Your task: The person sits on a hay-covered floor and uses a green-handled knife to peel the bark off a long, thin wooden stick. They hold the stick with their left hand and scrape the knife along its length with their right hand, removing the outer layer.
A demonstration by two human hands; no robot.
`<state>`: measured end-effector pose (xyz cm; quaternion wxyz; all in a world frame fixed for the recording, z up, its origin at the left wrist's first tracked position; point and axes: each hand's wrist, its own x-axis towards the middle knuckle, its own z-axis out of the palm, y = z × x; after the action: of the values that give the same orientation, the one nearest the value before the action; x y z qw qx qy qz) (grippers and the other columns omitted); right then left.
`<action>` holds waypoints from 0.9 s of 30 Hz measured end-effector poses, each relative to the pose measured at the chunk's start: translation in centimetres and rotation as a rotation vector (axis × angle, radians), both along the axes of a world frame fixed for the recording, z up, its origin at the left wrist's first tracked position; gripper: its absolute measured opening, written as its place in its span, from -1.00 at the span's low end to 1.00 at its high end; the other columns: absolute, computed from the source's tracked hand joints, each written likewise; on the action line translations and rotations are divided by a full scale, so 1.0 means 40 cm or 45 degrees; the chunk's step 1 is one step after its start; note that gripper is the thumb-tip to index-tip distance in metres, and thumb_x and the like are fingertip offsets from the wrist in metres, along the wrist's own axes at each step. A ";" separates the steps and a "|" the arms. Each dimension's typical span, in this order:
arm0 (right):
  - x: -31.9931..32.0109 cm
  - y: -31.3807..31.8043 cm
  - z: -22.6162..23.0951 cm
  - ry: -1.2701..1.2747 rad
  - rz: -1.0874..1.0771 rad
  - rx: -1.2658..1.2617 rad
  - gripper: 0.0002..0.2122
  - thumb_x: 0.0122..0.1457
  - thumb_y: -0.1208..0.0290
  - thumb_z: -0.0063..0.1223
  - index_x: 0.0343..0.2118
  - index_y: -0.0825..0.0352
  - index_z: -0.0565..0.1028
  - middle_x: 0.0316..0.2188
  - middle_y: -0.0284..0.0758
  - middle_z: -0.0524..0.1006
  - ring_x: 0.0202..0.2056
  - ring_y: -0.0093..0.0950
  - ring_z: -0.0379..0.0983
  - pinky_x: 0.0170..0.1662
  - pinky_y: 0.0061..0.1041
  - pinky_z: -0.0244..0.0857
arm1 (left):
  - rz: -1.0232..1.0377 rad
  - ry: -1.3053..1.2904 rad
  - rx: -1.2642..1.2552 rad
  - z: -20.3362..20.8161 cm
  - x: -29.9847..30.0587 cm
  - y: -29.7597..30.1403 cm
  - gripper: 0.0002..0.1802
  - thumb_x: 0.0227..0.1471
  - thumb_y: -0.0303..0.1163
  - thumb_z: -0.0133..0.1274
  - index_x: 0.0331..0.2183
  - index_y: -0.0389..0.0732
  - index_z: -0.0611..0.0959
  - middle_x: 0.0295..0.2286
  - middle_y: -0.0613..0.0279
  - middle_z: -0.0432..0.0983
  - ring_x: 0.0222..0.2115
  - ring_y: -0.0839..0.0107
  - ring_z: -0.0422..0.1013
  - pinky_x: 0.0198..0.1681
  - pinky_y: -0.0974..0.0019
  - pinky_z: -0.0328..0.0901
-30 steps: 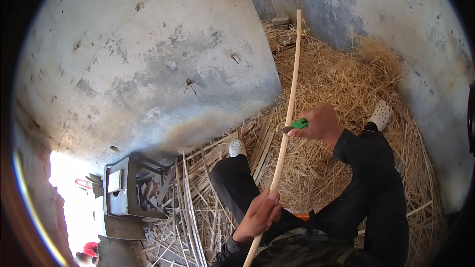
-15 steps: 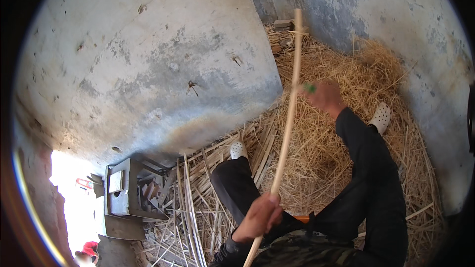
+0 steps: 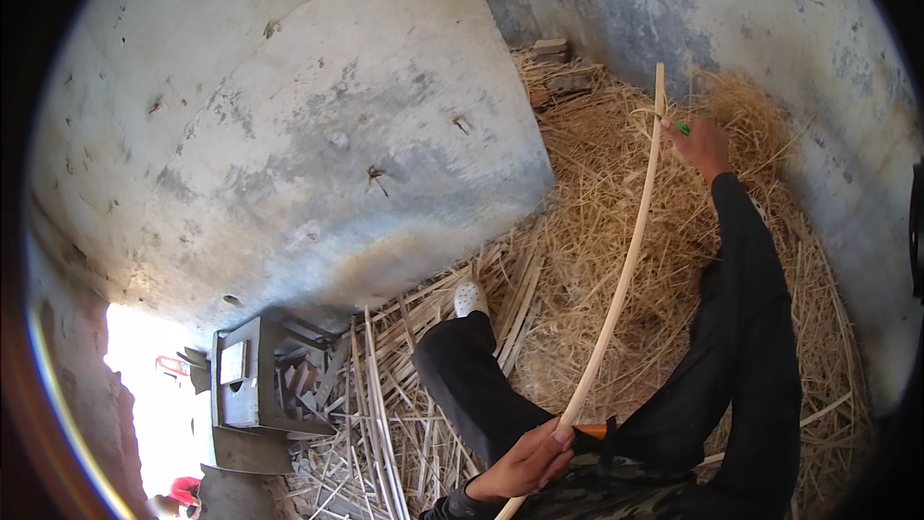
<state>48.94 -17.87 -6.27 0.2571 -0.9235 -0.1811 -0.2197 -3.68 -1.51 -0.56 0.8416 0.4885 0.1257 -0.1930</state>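
Observation:
A long, pale wooden strip [image 3: 630, 260], slightly bowed, slants from my lap up and away to the right. Low in the view, my left hand [image 3: 531, 460] is closed round its near part, with the thumb along the top. Close to the strip's far end, my right hand [image 3: 705, 148] is closed on a small green-handled tool [image 3: 682, 128]. That tool's working end meets the strip's right side and is too small to make out. A thin curl of shaving [image 3: 643, 113] stands off the strip's left side there.
Straw and shavings [image 3: 606, 154] are heaped against the far walls. Split strips [image 3: 380, 414] lie left of my legs, near a grey wooden cabinet [image 3: 250, 371]. A large plastered wall [image 3: 318, 135] rises ahead on the left. Something orange [image 3: 592, 430] lies at my lap.
My right hand has moved farther out and right, up to the strip's far end. The strip has swung right and lowered, and a shaving curl now shows. My left hand has shifted slightly right and nearer.

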 end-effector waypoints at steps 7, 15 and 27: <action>-0.081 0.055 0.015 0.747 0.147 0.297 -0.29 0.00 -0.54 -0.39 -0.83 0.13 0.11 -0.81 -0.55 -0.01 -0.76 -0.63 -0.11 -0.69 -0.47 -0.22 | 0.152 0.027 0.304 -0.019 0.058 0.004 -0.69 0.30 -0.13 -0.32 -0.35 -0.15 0.32 -0.78 0.46 0.11 -0.81 0.65 0.00 -0.74 0.57 -0.06; -0.595 0.151 0.102 0.251 1.035 -0.168 -0.28 -0.02 -0.49 -0.22 -0.86 0.18 0.39 -0.92 -0.46 0.12 -0.84 -0.56 0.10 -0.75 -0.44 -0.04 | 0.388 -0.106 0.254 -0.002 0.098 0.081 -0.71 0.31 -0.18 -0.31 -0.35 -0.16 0.34 -0.78 0.45 0.12 -0.80 0.65 0.02 -0.72 0.59 0.00; -0.653 0.193 0.071 -0.047 1.050 -0.153 -0.28 -0.06 -0.50 -0.18 -0.88 0.18 0.34 -0.94 -0.47 0.12 -0.87 -0.54 0.12 -0.79 -0.44 -0.06 | 0.417 -0.144 0.279 0.019 0.090 0.063 -0.68 0.31 -0.17 -0.31 -0.41 -0.16 0.33 -0.76 0.45 0.13 -0.78 0.66 0.04 -0.71 0.58 0.00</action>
<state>22.82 -10.15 -3.42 0.2660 -0.7828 -0.5529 -0.1040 -0.10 1.03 0.21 0.8093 0.5602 0.1763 -0.0111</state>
